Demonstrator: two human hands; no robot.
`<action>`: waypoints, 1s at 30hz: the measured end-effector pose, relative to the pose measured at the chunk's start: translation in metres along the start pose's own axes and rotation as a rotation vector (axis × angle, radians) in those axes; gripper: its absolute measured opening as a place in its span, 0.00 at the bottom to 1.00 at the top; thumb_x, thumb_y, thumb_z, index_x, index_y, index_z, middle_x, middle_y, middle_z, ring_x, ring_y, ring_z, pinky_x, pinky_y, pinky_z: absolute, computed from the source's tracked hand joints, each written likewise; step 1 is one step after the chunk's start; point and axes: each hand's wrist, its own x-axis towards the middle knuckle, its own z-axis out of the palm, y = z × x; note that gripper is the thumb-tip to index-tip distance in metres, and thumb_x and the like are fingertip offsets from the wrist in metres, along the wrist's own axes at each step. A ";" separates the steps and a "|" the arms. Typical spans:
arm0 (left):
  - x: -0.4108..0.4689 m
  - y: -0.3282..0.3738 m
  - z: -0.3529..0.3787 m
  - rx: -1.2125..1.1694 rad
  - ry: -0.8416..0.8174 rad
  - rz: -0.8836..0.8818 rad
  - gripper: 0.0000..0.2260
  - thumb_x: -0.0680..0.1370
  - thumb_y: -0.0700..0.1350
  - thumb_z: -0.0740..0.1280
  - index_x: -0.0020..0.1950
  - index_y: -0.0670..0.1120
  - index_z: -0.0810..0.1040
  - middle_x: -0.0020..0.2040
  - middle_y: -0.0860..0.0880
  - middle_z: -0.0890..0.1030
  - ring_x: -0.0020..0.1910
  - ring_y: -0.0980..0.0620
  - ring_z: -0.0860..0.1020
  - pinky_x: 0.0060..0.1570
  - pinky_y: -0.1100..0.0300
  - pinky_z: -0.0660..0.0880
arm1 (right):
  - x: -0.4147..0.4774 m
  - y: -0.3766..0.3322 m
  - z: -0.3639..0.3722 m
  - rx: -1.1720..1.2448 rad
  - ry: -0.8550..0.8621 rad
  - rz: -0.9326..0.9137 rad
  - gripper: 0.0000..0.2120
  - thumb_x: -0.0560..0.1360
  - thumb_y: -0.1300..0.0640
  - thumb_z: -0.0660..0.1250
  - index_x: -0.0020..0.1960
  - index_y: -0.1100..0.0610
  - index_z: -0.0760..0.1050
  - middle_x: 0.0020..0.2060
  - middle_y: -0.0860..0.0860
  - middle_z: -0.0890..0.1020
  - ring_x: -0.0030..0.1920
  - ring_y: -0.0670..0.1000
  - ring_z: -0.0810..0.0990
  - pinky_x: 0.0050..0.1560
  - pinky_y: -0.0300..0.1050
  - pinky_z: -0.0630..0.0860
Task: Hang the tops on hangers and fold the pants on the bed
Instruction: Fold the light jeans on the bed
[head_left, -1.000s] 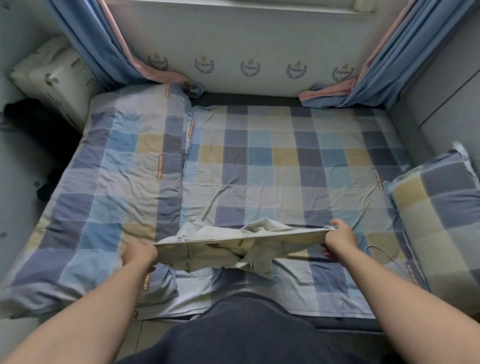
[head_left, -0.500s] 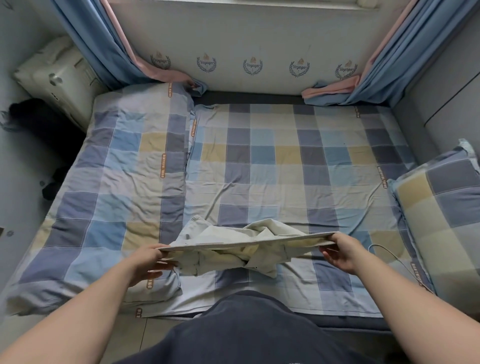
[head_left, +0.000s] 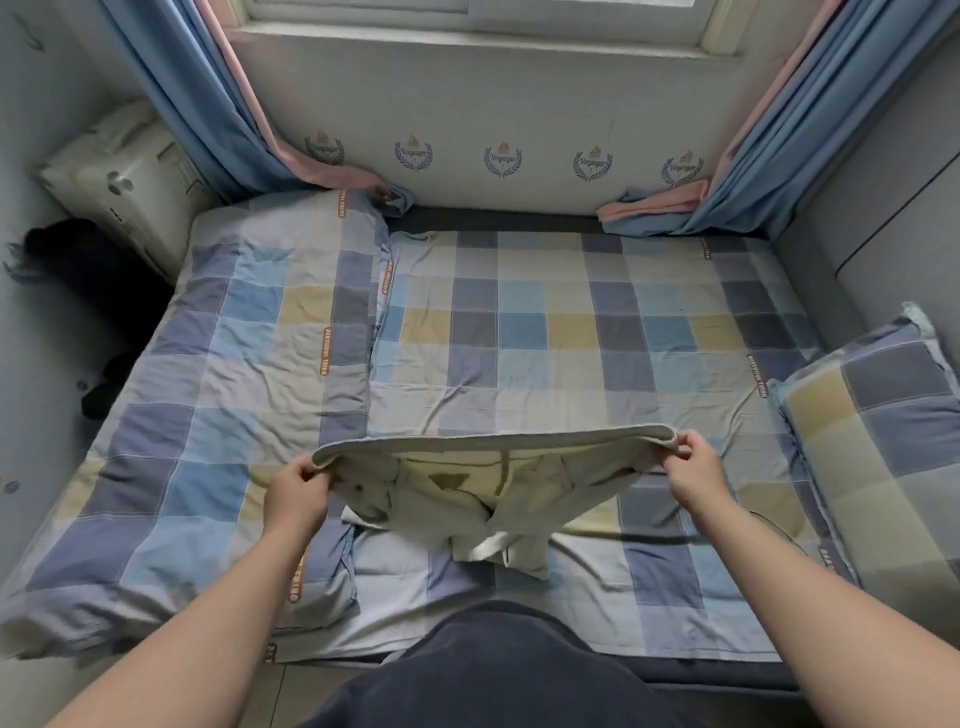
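Cream-coloured pants (head_left: 483, 493) hang in the air just above the near part of the bed (head_left: 545, 338), held by the waistband stretched wide. My left hand (head_left: 298, 493) grips the left end of the waistband. My right hand (head_left: 693, 470) pinches the right end. The legs dangle bunched below the waistband and their ends touch the checked sheet. No tops or hangers are in view.
A folded checked quilt (head_left: 223, 395) covers the left third of the bed. A checked pillow (head_left: 878, 441) lies at the right edge. Blue and pink curtains (head_left: 208, 104) hang at both far corners. A thin white cable (head_left: 779, 525) lies near the pillow.
Both hands have lifted the waistband higher and turned it upright, so the pants hang open toward me instead of lying flat and crumpled. The view has tilted upward.
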 end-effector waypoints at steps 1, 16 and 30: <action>0.006 0.014 0.000 -0.008 0.032 0.046 0.08 0.77 0.38 0.66 0.40 0.47 0.80 0.38 0.45 0.82 0.43 0.44 0.78 0.42 0.52 0.72 | 0.005 -0.012 -0.005 -0.018 0.025 -0.044 0.08 0.76 0.70 0.62 0.45 0.58 0.73 0.46 0.63 0.80 0.49 0.64 0.79 0.48 0.51 0.72; 0.059 0.384 -0.123 -0.370 0.459 0.717 0.15 0.83 0.53 0.62 0.47 0.41 0.73 0.40 0.45 0.75 0.39 0.48 0.72 0.40 0.55 0.66 | 0.015 -0.351 -0.168 0.199 0.366 -0.785 0.17 0.79 0.45 0.69 0.45 0.59 0.71 0.38 0.55 0.77 0.38 0.55 0.75 0.39 0.52 0.74; -0.004 0.614 -0.262 -0.454 0.372 0.560 0.18 0.82 0.46 0.61 0.68 0.37 0.74 0.58 0.41 0.80 0.54 0.42 0.78 0.53 0.54 0.75 | -0.092 -0.571 -0.294 0.526 0.283 -0.670 0.07 0.76 0.60 0.71 0.43 0.61 0.74 0.27 0.55 0.75 0.19 0.50 0.71 0.23 0.38 0.70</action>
